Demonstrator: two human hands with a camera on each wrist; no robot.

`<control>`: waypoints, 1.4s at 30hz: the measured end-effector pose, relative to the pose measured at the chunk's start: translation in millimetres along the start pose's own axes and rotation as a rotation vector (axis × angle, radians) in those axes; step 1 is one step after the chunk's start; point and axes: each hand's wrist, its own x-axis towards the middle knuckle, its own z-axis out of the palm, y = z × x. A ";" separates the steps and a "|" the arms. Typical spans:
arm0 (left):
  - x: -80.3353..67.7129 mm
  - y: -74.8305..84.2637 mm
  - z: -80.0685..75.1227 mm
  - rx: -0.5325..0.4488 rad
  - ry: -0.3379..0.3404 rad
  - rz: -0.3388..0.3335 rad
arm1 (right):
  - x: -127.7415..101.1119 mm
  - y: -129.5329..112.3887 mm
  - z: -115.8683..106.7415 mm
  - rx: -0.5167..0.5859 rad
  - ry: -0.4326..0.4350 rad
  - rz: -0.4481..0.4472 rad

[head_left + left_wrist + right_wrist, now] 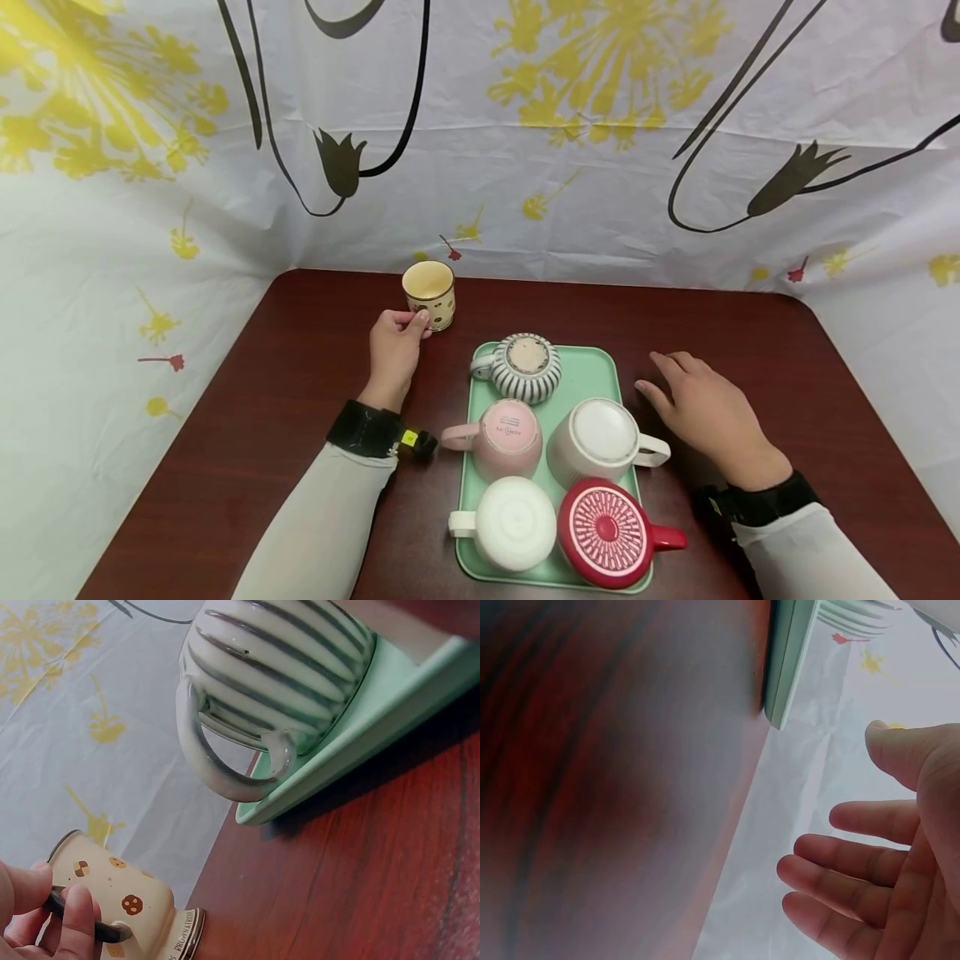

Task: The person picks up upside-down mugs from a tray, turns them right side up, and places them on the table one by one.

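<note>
My left hand [395, 354] pinches the dark handle [90, 922] of a pale yellow mug [435, 304] between thumb and fingers. This mug stands upright near the table's back edge, left of a mint green tray [588, 371]; brown cookie-like spots show on its side. Nearest to it on the tray is a striped grey-and-white cup [527, 379], turned bottom up. My right hand [708, 408] hovers with relaxed, spread fingers to the right of the tray, holding nothing.
Also upside down on the tray are a pink mug [508, 437], a large white mug [600, 442], a smaller white cup [516, 523] and a red mug [606, 533]. Several handles stick out past the rim. Behind the dark wooden table [315, 333] hangs a patterned white cloth [465, 167].
</note>
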 end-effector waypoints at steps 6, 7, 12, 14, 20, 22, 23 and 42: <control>2.0 -0.4 -3.2 -0.005 0.022 -0.001 | 0.7 0.3 -1.0 0.003 -0.029 0.008; 2.3 -0.2 -3.8 -0.007 0.026 0.001 | 0.8 0.3 -1.3 0.005 -0.033 0.010; 4.3 -1.0 -4.7 -0.009 0.060 0.003 | 1.1 -0.3 -3.5 0.013 -0.050 0.024; 4.4 -1.0 -4.8 -0.002 0.072 -0.002 | 1.1 -0.5 -4.0 0.016 -0.058 0.028; 2.5 0.1 -6.0 0.026 0.072 -0.014 | 1.0 -0.7 -4.2 0.015 -0.083 0.040; 2.2 0.1 -6.5 0.035 0.070 -0.009 | 0.7 -0.5 -4.2 0.015 -0.090 0.042; 1.9 0.2 -7.0 0.038 0.067 -0.007 | 0.5 -0.4 -4.1 0.015 -0.094 0.044; -29.9 19.8 5.0 0.456 -0.417 0.355 | -0.5 -0.3 -3.4 0.015 -0.079 0.037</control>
